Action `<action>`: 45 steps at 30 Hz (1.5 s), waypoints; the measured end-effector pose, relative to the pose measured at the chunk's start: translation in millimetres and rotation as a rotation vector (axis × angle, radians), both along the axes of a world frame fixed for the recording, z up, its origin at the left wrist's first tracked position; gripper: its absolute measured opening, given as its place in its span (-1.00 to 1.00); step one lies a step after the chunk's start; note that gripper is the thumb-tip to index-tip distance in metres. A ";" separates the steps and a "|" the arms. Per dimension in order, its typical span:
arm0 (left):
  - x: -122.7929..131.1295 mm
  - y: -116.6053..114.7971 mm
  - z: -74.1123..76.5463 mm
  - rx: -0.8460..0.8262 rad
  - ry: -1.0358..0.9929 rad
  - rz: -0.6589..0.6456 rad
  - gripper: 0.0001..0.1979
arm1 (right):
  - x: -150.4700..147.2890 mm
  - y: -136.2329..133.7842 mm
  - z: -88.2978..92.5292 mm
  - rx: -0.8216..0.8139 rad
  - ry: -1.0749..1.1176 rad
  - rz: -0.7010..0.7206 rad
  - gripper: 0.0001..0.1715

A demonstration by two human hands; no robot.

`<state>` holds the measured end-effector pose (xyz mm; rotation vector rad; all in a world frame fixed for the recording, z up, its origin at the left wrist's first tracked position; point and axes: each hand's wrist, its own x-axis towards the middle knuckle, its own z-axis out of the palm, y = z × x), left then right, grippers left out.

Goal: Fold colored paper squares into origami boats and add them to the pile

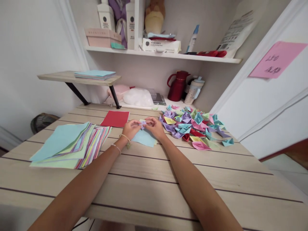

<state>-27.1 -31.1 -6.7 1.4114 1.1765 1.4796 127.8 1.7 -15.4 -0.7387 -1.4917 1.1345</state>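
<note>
We see a 2-handed pinch on purple paper [142,124].
L hand [132,129] & R hand [156,127] fingertips clamped on it, over blue sheet [144,138]; boats [184,128] piled to the R, paper stack [60,141] to the L (red sheet [115,118] just beside L hand).

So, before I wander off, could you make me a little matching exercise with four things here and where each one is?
Things:
1. Lilac folded paper
2. Paper boats
3. Dark red jug
4. Pink handwritten note

Places:
A. At the back, below the white shelf
B. On the white surface at far right
C. Held between the left hand and right hand
D. Heaped on the wooden tabletop, right of the hands

Pairs: 1-C, 2-D, 3-A, 4-B
</note>
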 end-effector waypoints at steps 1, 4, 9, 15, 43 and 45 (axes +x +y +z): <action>0.3 -0.4 0.4 -0.001 0.003 0.010 -0.79 | 0.1 0.0 0.3 0.009 -0.019 -0.015 -0.58; 0.5 0.1 0.4 0.022 0.035 0.026 -0.72 | 0.5 -0.1 0.4 0.036 -0.061 -0.057 -0.63; -0.8 3.5 -3.6 0.085 0.122 0.014 -0.81 | 0.8 -2.2 -1.4 0.077 -0.124 -0.076 -0.75; 0.2 1.5 -6.5 0.138 0.242 0.058 -0.85 | 0.0 -11.3 3.5 0.142 -0.208 -0.141 -0.86; -0.9 11.5 -6.9 0.002 -0.135 0.007 -0.82 | 3.7 0.2 -2.5 0.106 -0.090 -0.177 -0.86; -2.5 11.1 -7.0 0.017 -0.053 0.037 -0.82 | 2.8 -1.5 -2.0 0.138 -0.119 -0.175 -0.85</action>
